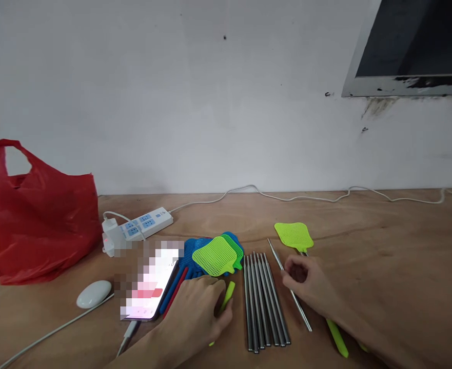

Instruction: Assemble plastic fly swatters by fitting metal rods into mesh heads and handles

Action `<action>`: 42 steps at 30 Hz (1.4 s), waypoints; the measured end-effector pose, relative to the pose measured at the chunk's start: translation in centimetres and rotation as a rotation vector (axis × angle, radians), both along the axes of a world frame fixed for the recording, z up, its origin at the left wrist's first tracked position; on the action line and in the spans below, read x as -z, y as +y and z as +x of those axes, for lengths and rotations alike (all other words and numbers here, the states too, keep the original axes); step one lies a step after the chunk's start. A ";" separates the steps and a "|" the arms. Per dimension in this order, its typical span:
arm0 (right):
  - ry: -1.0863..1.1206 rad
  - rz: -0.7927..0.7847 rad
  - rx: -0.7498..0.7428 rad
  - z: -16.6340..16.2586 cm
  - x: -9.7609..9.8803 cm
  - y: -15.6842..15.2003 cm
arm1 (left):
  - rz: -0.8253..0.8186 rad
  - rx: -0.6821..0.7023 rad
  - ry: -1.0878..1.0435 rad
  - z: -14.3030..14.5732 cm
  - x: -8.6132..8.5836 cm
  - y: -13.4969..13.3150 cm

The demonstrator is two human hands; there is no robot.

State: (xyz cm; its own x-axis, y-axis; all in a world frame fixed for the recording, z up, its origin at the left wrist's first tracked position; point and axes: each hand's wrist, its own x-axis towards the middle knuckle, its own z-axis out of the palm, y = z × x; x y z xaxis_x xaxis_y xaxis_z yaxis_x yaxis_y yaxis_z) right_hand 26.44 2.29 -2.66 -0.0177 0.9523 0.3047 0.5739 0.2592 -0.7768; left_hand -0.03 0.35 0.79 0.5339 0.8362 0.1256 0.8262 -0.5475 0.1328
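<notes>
My left hand (200, 312) is closed around a yellow-green handle (228, 297), one end of which sticks up past my fingers. Just beyond it, a yellow-green fly swatter head (215, 256) lies on top of blue and green swatter heads (189, 252). My right hand (310, 284) pinches a thin metal rod (300, 310) that lies slanted on the table. Several similar metal rods (264, 302) lie side by side between my hands. Another yellow-green swatter head (294, 234) is beyond my right hand, and a yellow-green handle (337, 338) shows below that wrist.
A lit phone (151, 287), partly blurred, is left of the swatters with a cable plugged in. Farther left are a white mouse-shaped object (94, 294), a power strip (149, 223) and a red plastic bag (37, 220). A white cord (275, 196) runs along the wall.
</notes>
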 end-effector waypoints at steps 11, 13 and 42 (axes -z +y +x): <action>0.964 -0.306 -0.097 -1.5 -2.5 -1.0 | -0.039 0.267 -0.337 -0.2 1.3 -0.3; 0.949 -0.305 -0.132 -1.7 -2.3 -1.2 | -0.023 0.259 -0.361 -0.3 1.4 -0.3; 0.916 -0.218 -0.288 -2.0 -1.1 -1.9 | 0.008 0.296 -0.519 -0.8 2.2 -0.6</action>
